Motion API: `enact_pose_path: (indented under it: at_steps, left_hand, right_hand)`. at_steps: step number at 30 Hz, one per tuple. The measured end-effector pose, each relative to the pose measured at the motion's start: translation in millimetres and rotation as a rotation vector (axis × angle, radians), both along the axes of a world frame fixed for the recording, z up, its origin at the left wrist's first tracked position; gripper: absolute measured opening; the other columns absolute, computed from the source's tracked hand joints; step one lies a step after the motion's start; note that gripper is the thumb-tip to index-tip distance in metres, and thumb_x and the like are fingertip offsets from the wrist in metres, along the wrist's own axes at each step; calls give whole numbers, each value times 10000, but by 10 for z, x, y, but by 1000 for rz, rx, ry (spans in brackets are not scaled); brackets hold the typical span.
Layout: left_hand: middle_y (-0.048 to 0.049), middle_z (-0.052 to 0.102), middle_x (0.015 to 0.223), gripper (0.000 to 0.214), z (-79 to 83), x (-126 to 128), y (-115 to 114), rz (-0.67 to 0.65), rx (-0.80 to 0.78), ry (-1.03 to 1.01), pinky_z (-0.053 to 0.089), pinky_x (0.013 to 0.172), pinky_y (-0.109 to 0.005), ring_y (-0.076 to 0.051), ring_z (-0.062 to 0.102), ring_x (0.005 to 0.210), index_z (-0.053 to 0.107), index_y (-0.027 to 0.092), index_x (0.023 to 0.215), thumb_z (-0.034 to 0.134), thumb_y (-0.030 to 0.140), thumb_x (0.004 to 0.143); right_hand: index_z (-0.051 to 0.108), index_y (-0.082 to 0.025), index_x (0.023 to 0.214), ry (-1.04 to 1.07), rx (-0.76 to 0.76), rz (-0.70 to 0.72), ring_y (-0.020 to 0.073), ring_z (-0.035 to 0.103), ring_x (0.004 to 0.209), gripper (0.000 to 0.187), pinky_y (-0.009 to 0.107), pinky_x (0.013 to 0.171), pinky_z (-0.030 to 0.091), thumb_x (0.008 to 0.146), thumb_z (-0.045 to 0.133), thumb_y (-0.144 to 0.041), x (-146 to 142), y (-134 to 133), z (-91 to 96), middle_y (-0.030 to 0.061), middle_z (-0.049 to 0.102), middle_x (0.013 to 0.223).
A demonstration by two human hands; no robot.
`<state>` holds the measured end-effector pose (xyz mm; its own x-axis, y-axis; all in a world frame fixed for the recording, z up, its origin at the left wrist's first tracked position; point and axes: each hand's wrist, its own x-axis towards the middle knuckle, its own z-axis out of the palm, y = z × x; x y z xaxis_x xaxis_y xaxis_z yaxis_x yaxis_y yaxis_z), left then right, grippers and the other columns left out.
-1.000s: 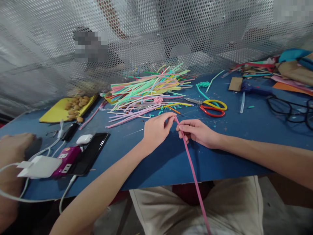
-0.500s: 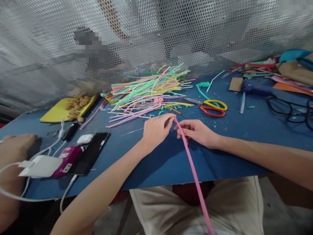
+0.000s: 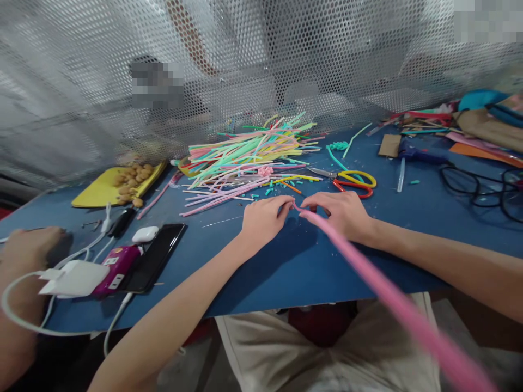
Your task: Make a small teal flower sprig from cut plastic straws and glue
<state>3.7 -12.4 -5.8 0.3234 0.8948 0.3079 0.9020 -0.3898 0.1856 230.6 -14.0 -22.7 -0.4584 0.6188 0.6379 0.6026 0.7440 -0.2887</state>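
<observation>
Between thumb and index finger, my left hand [image 3: 265, 218] pinches the tip of a pink pipe cleaner [image 3: 355, 258]. My right hand [image 3: 341, 213] is closed on the same pipe cleaner a short way along, and the piece between the two hands is bent. From there its long free end sweeps down to the bottom right, blurred close to the camera. Beyond my hands lies a heap of pastel pipe cleaners [image 3: 245, 155], with a small pink curled piece [image 3: 265, 171] at its front. Scissors [image 3: 351, 178] with yellow and red handles rest behind my right hand.
A phone [image 3: 157, 258], purple power adapter [image 3: 118, 267], white charger [image 3: 75, 277] and cables lie at left, beside another person's hand [image 3: 35, 245]. Yellow sheet [image 3: 96, 188] with round brown items stands behind. Glue gun [image 3: 420, 153] and black cable are at right. A perforated metal screen [image 3: 245, 60] borders the back.
My right hand has closed on the pink pipe cleaner and bent it near the tip. The free end has swung right and towards the camera. My left hand keeps its pinch.
</observation>
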Motion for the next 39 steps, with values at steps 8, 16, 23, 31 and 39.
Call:
enact_pose_path:
  at_steps: [8,16,23,31,39]
  left_hand:
    - [31,813,1063,269,-19,15,-11,-36,-24,-8,499,755,-265,-187,761,981,757,353,1148,513,343,1033]
    - [48,814,1036,254,-70,2,28,-60,-51,-48,487,708,-265,-170,760,867,690,334,1218,528,320,1022]
    - [21,813,961,223,-23,0,27,-128,-79,-158,483,707,-252,-147,745,778,692,264,1158,519,292,1021]
    - [18,813,885,269,-38,34,1,-127,-95,-146,491,688,-264,-158,739,718,738,258,1109,491,335,1038]
    - [23,813,875,292,35,46,-47,-83,-161,-162,462,643,-266,-157,727,705,775,284,1040,495,368,1029]
  right_hand:
    - [752,-217,937,113,-18,15,183,673,805,191,320,786,474,976,654,-376,50,204,9,26,768,868]
    - [754,-229,918,82,-38,-17,224,652,854,222,383,824,414,982,638,-407,55,289,-37,42,773,874]
    - [749,-218,861,163,-3,-67,215,652,833,225,385,836,397,964,676,-405,35,254,-25,33,742,815]
    - [741,-222,837,187,6,-69,240,648,881,226,409,875,417,950,684,-409,28,250,-46,49,752,860]
    - [754,-225,883,202,10,-39,248,674,933,189,432,910,435,957,678,-382,26,228,-57,59,770,919]
